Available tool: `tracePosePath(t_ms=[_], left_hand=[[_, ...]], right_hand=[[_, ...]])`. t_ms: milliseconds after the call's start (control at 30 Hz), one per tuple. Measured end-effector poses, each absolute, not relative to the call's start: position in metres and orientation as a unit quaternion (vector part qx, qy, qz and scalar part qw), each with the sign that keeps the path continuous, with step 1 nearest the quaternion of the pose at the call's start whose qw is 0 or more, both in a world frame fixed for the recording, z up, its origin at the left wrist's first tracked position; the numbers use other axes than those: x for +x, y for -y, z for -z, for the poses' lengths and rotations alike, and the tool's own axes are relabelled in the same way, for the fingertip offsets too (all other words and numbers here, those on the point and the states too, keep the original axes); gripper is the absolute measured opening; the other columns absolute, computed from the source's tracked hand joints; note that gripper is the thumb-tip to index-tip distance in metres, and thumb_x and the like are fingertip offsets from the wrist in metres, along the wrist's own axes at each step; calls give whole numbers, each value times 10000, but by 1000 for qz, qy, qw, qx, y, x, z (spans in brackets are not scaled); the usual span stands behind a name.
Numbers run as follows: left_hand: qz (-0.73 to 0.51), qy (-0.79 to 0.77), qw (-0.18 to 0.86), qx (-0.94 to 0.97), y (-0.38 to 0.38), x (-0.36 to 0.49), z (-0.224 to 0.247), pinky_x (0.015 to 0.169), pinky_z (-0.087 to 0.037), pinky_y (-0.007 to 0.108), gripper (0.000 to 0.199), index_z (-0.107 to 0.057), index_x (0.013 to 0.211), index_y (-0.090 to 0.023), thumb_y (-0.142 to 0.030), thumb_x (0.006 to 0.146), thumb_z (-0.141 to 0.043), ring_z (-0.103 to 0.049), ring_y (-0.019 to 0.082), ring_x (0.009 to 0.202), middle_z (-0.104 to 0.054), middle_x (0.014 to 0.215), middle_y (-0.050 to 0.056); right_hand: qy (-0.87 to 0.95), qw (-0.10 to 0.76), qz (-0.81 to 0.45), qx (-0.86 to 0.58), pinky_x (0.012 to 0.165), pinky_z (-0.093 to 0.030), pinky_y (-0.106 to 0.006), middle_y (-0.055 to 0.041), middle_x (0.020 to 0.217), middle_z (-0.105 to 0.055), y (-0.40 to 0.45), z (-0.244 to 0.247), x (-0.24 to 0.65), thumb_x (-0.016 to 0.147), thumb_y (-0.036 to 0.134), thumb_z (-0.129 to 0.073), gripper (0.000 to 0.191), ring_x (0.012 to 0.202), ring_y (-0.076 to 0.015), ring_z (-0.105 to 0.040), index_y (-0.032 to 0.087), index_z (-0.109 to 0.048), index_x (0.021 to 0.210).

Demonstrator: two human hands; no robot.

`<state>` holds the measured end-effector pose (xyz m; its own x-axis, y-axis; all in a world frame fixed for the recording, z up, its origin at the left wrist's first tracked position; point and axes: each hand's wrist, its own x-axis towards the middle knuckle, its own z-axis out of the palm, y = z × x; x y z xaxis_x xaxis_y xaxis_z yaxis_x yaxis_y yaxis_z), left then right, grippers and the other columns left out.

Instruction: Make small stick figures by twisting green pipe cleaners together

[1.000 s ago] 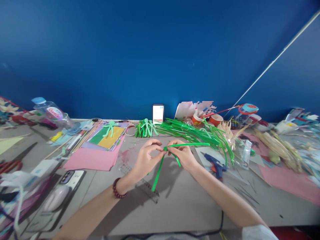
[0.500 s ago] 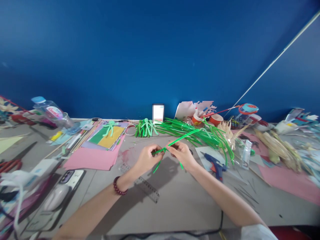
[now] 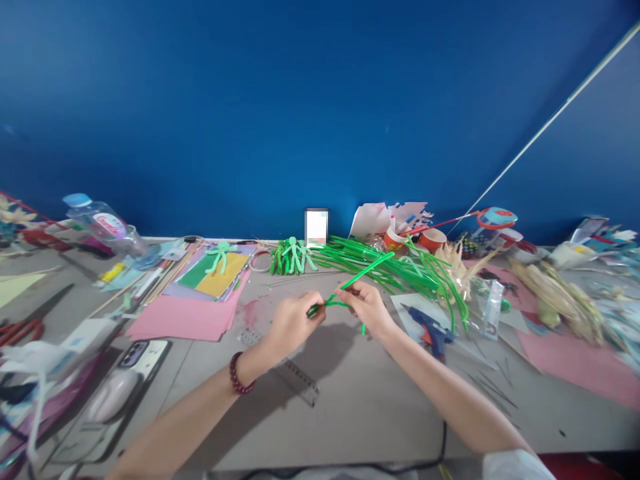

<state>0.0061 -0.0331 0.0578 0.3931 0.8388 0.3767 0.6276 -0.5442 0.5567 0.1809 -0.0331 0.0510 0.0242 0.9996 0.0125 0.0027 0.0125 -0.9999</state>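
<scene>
Green pipe cleaners (image 3: 371,269) cross each other between my two hands above the middle of the table. My left hand (image 3: 296,321), with a dark red bead bracelet (image 3: 239,375) at its wrist, pinches them near the crossing. My right hand (image 3: 367,308) is closed on the other side, with a long end sticking up to the right and a short end hanging below. Behind lie a loose bundle of green pipe cleaners (image 3: 350,257) and several small green pipe-cleaner figures (image 3: 293,255). A transparent ruler (image 3: 299,381) lies under my left forearm.
A blue glue gun (image 3: 434,332) lies right of my right hand. Pink paper (image 3: 183,319), a phone (image 3: 145,357) with a white mouse (image 3: 114,396), and scissors (image 3: 30,327) are to the left. Paper cups (image 3: 432,239) and dried husks (image 3: 560,300) stand or lie at the right.
My left hand has turned over, its back now more toward me, and the hanging end beneath it has gone from sight. The long upper end has tilted up slightly.
</scene>
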Motion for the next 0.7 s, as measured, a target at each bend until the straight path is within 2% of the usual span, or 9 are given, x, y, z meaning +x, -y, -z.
tracePosePath(t_ms=[167, 233, 300, 400, 433, 500, 600, 633, 700], left_hand=[[-290, -390, -48, 872, 32, -1, -53, 484, -222, 249, 175, -554, 677, -190, -81, 786, -470, -482, 105, 525, -555, 597, -14], [-289, -365, -73, 882, 32, -2, -54, 483, -224, 253, 202, -549, 665, -190, -84, 812, -457, -484, 112, 531, -542, 587, -7], [-296, -360, -51, 883, 33, -3, -57, 492, -248, 243, 207, -565, 684, -192, -99, 830, -451, -504, 117, 563, -556, 610, 3], [-321, -392, 75, 859, 35, -1, -68, 519, -308, 221, 154, -615, 806, -203, -136, 815, -477, -541, 123, 617, -618, 711, 14], [-320, -398, 144, 848, 35, 0, -72, 538, -338, 219, 146, -624, 893, -209, -178, 802, -513, -553, 127, 640, -649, 789, 18], [-302, -369, 315, 820, 35, 1, -81, 571, -394, 225, 277, -615, 1041, -206, -281, 777, -579, -563, 131, 651, -672, 921, 40], [-277, -329, 534, 728, 31, 1, -85, 547, -418, 237, 357, -653, 1026, -175, -401, 883, -416, -558, 135, 610, -691, 875, 77], [-267, -326, 580, 697, 29, 1, -83, 533, -416, 241, 397, -665, 1005, -169, -435, 893, -392, -548, 132, 581, -696, 859, 83], [-259, -330, 627, 657, 26, 0, -77, 598, -445, 251, 379, -684, 963, -178, -468, 863, -462, -579, 145, 637, -707, 860, 79]], right_hand=[[428, 528, -537, -499, 376, -184, -196, 78, 471, -383, 35, -52, 176, 608, 458, -727, 343, 398, -42, -285, 159, -584, 695], [405, 529, -555, -498, 372, -173, -194, 84, 478, -371, 36, -54, 176, 589, 458, -741, 356, 391, -36, -271, 170, -545, 664], [406, 520, -568, -492, 369, -173, -195, 86, 485, -368, 36, -57, 177, 587, 464, -744, 367, 387, -35, -261, 175, -527, 652], [461, 512, -538, -486, 377, -223, -205, 73, 483, -394, 34, -60, 183, 627, 476, -724, 348, 400, -52, -293, 174, -566, 697], [490, 515, -511, -484, 393, -261, -212, 57, 497, -429, 34, -61, 185, 650, 475, -710, 335, 420, -65, -332, 172, -586, 720], [546, 518, -453, -478, 461, -347, -230, 17, 567, -518, 32, -62, 189, 698, 455, -681, 296, 499, -96, -429, 171, -618, 749], [604, 511, -404, -459, 574, -416, -262, -22, 690, -598, 32, -62, 194, 754, 414, -643, 237, 618, -135, -517, 177, -635, 766], [616, 506, -402, -451, 591, -423, -269, -26, 706, -606, 33, -62, 194, 766, 407, -633, 228, 634, -142, -529, 179, -636, 768], [631, 497, -410, -432, 600, -429, -274, -29, 710, -610, 34, -63, 195, 780, 405, -621, 225, 641, -148, -539, 181, -634, 765]])
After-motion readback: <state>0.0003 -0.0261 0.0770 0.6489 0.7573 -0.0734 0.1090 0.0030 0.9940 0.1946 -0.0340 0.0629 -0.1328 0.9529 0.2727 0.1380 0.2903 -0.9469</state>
